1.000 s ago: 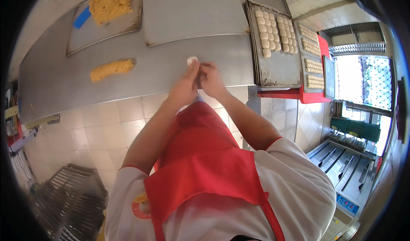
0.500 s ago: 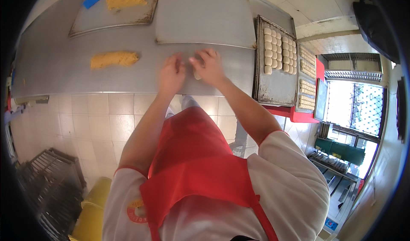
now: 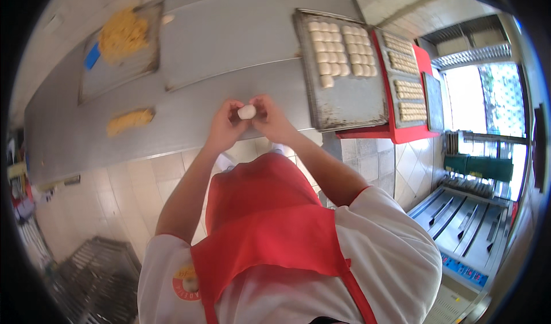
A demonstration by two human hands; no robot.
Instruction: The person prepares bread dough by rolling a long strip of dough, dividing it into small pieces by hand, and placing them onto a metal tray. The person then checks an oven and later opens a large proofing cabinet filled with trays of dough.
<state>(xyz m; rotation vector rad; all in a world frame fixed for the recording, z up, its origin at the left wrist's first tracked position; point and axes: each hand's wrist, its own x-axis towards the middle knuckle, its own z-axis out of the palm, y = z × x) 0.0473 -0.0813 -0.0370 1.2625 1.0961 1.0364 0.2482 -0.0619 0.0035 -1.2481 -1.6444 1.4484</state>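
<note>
A small pale ball of dough (image 3: 247, 112) is held between my two hands, just above the near part of the steel table (image 3: 195, 114). My left hand (image 3: 227, 122) closes on its left side and my right hand (image 3: 271, 119) on its right, with the fingertips curled around it. To the left on the table lies a yellow-orange log of dough or filling (image 3: 131, 122). To the right, a dark-edged baking tray (image 3: 359, 108) carries rows of round white dough pieces (image 3: 329, 51), set close together in two blocks.
At the far left, a tray (image 3: 109, 83) holds a crumbly yellow mass (image 3: 123, 35) and a blue scraper (image 3: 92, 56). More dough-filled trays (image 3: 408, 77) rest on a red surface (image 3: 396, 133) at the right. A metal rack (image 3: 94, 278) stands on the floor, lower left.
My hands have come together and lifted the dough ball, which was mostly hidden under my right hand at the tabletop. My view has turned, shifting the table and trays leftward.
</note>
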